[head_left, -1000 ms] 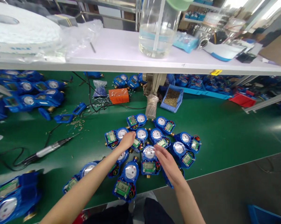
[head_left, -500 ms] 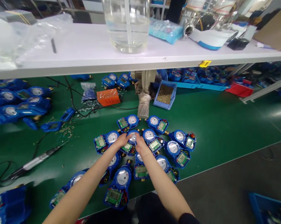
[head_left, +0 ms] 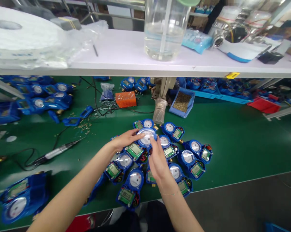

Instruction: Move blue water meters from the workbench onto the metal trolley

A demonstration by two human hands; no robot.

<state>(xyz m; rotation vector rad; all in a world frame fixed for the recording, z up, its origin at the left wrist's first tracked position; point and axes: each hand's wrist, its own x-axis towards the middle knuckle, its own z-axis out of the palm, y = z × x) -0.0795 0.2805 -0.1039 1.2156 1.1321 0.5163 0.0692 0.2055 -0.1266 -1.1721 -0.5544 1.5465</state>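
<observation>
Blue meter [head_left: 141, 145] was lifted just above the cluster of other meters [head_left: 184, 154] on the green bench [head_left: 232, 138], both hands on it. Left hand [head_left: 122, 141] held it from the far-left side, fingers [head_left: 135, 136] curled over the dial rim. Right hand [head_left: 157, 161] came up from below, fingers pinching the near-right edge of the clear dial cover [head_left: 146, 137]. Board with LCD [head_left: 134, 149] was exposed on the near-left side of the same unit.

Judgement on doing this well: grip the plastic housing and rim only, keep off the LCD and the loose red and black wiring near it. Hold the unit level so nothing drops out. Neighbouring meters lay touching one another right beneath, so lift straight up, no dragging across them.

Electric screwdriver [head_left: 55, 152] lay well apart to the left on the bench. Blue bin of small brass parts [head_left: 182, 101] sat further back, under the white shelf [head_left: 116, 61].
</observation>
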